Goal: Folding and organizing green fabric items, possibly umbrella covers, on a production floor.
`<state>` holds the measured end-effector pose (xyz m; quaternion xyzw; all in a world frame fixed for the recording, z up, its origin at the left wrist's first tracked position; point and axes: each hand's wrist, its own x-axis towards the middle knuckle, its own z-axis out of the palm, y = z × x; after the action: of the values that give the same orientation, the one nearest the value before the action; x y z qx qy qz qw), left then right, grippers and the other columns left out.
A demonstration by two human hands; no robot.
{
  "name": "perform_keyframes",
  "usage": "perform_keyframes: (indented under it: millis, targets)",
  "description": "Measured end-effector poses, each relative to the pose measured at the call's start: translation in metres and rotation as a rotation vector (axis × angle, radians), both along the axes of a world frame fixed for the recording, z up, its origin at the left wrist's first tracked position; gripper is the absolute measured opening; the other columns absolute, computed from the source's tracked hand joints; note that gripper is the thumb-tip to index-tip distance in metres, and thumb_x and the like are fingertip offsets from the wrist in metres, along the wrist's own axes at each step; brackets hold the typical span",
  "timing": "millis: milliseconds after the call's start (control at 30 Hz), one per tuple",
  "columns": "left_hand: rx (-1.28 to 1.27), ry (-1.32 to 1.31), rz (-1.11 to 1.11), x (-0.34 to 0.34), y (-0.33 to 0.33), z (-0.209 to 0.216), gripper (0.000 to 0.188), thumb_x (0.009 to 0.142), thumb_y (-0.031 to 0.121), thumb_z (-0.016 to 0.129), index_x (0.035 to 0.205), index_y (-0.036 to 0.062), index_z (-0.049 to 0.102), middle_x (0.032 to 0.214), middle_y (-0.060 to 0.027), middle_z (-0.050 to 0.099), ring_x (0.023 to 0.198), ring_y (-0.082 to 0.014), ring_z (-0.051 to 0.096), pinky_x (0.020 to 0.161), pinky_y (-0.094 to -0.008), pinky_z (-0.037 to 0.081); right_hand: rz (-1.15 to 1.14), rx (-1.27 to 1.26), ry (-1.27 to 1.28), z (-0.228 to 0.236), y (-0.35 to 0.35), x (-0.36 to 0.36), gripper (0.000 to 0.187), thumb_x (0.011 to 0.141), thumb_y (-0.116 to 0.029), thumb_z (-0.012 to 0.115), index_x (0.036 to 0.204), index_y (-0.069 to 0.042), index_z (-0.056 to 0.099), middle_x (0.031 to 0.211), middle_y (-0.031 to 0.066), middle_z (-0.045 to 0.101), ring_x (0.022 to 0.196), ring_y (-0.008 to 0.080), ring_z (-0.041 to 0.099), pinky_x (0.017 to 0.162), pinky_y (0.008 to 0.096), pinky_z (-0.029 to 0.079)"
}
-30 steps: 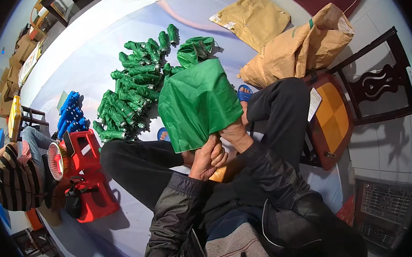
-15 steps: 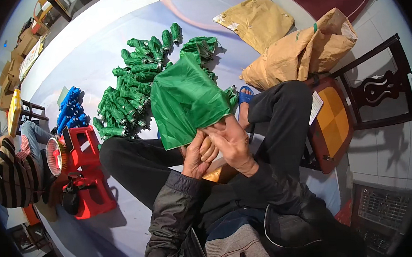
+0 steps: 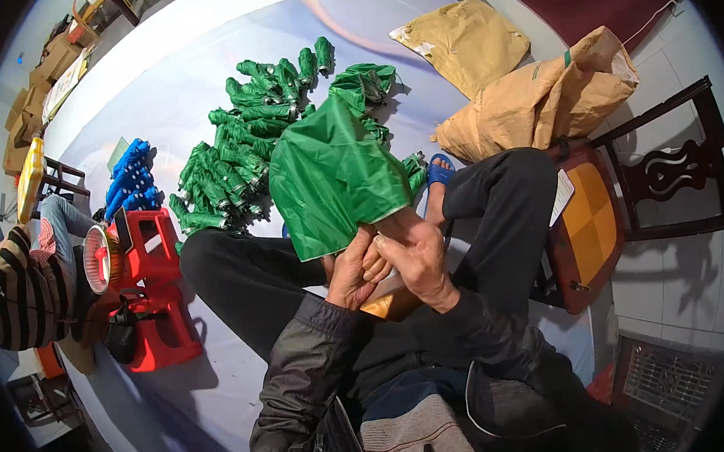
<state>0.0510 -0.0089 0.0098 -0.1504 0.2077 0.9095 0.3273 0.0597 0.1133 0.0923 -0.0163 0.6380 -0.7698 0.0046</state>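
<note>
One green umbrella [image 3: 338,181] is extending forward and slightly left from the grip, lying nearer the left hand [image 3: 351,273], which is clamping its near end, while the right hand [image 3: 422,262] is pressing alongside, partly hidden, leaving its hold impossible to tell.

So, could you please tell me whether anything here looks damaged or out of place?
Perhaps: the flat tan sack at the upper right has ragged whitish patches at its left end, so it may be torn. One loose green bundle also looks wider and floppier than the slim green bundles to its left.
</note>
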Motion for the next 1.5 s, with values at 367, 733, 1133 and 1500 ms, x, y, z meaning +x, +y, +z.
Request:
perform_keyframes:
  millis: [367, 733, 1133, 1500]
  targets:
    - [-0.203, 0.004, -0.164, 0.004, 0.019, -0.005, 0.033, 0.104, 0.035, 0.044, 0.082, 0.0118, 0.054, 0.055, 0.0046, 0.041, 0.041, -0.0076, 0.037, 0.039, -0.0227, 0.027, -0.174, 0.089, 0.150, -0.016, -0.021, -0.035, 0.029, 0.093, -0.018, 0.067, 0.114, 0.000, 0.060, 0.106, 0.0096, 0.065, 0.092, 0.0212, 0.061, 0.081, 0.0354, 0.048]
    - [-0.184, 0.051, 0.593, 0.001, 0.043, -0.018, 0.039, 0.099, 0.046, 0.050, 0.107, 0.0082, 0.056, 0.070, -0.0005, 0.052, 0.054, -0.0142, 0.047, 0.049, -0.0292, 0.036, -0.006, 0.771, 0.539, -0.034, -0.033, -0.024, 0.032, 0.089, -0.013, 0.069, 0.116, 0.001, 0.060, 0.107, 0.0132, 0.065, 0.096, 0.0290, 0.063, 0.083, 0.0401, 0.050]
    - [-0.545, 0.233, 0.272, -0.031, 0.056, -0.020, 0.044, 0.097, 0.049, 0.050, 0.112, 0.0074, 0.055, 0.076, -0.0031, 0.054, 0.060, -0.0172, 0.050, 0.053, -0.0322, 0.039, -0.307, 0.337, 0.349, -0.025, -0.038, -0.033, 0.032, 0.092, -0.006, 0.061, 0.123, 0.001, 0.056, 0.115, 0.0141, 0.061, 0.102, 0.0258, 0.059, 0.089, 0.0343, 0.047]
    - [-0.547, 0.382, 0.068, 0.018, 0.011, -0.089, 0.044, 0.100, 0.033, 0.048, 0.136, 0.0080, 0.043, 0.126, -0.0066, 0.046, 0.111, -0.0201, 0.044, 0.092, -0.0337, 0.036, -0.549, 0.047, 0.074, -0.036, -0.020, -0.036, 0.026, 0.095, -0.009, 0.058, 0.117, 0.003, 0.057, 0.110, 0.0113, 0.063, 0.094, 0.0226, 0.060, 0.081, 0.0345, 0.047]
